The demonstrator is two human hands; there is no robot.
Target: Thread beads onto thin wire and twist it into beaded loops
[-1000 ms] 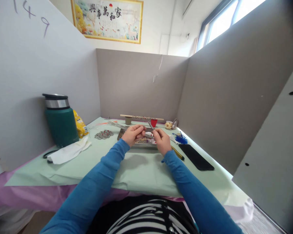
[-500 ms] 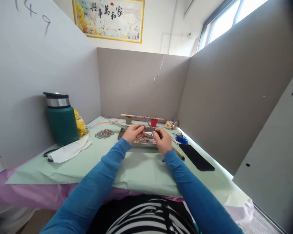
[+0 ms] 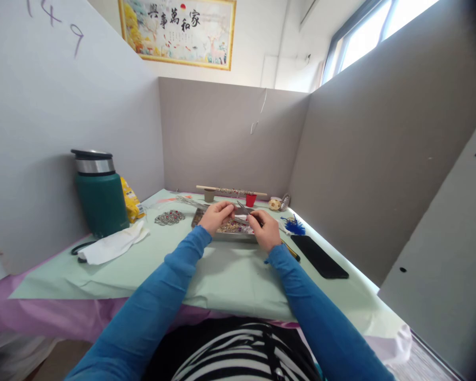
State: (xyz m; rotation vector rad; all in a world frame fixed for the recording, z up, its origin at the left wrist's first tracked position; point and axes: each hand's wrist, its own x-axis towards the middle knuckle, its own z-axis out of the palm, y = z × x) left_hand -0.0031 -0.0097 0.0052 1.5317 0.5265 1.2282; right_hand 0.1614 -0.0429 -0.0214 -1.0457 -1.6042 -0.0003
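Observation:
My left hand [image 3: 216, 218] is raised over the near part of a metal tray [image 3: 238, 237], thumb and fingertips pinched together on something too small to make out. Facing it, my right hand [image 3: 266, 233] is closed around slim pliers [image 3: 241, 205], whose pointed grey jaws stick out up and left between the hands. Loose beads [image 3: 233, 227] in mixed colours lie in the tray beneath. From under my right wrist a black-and-yellow handle [image 3: 291, 251] shows; whether it belongs to the pliers, I cannot tell. Thin wires [image 3: 191, 201] lie behind my left hand.
A beaded stick [image 3: 232, 191] rests across a brown cup [image 3: 209, 196] and a red cup [image 3: 250, 200]. Left are a beaded chain heap [image 3: 169, 217], white cloth [image 3: 113, 245] and green bottle [image 3: 101, 203]. Right are blue tassels [image 3: 294, 225] and a black phone-like slab [image 3: 319, 256].
Both hands keep nearly the same place and grip. The jaws between them have tilted slightly and sit a touch lower.

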